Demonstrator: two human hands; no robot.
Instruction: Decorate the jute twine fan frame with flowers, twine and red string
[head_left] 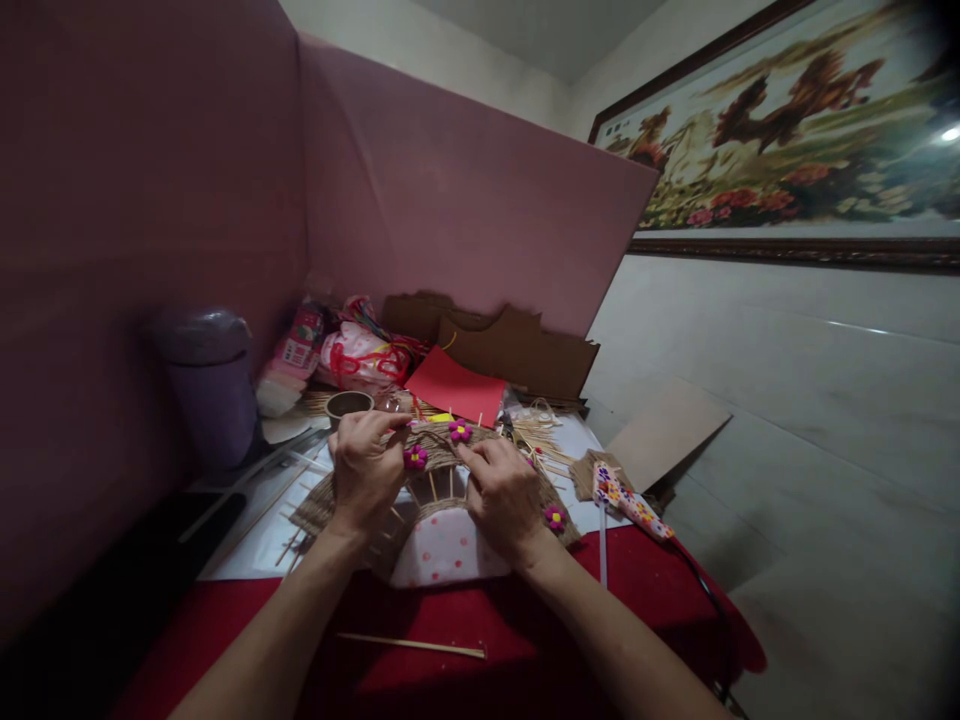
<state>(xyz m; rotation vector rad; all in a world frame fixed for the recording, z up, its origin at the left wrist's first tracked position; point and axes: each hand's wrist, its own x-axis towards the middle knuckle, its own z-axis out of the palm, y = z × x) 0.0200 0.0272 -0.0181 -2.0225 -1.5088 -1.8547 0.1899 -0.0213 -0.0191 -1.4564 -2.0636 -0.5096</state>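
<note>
"So, I had the head camera up from my end; where was the piece?"

"Squarely in front of the wearer. The woven band (439, 445) arched above the dotted panel (442, 550), with thin sticks (442, 485) bridging the gap."

"And the hands?"

"I saw the left hand (367, 465) clamped on the band beside the left purple flower (415, 457). The right hand (504, 490) had its fingertips at the band just below the top flower (460, 430). I couldn't tell whether they pinched a strand or merely pressed."

"What did good handling call for, in your judgement?"

"A steady left grip, and small, even pressure from the right, along the weave. Pushing hard risked bending the sticks, I thought, and rubbing a flower could have loosened it."
</note>
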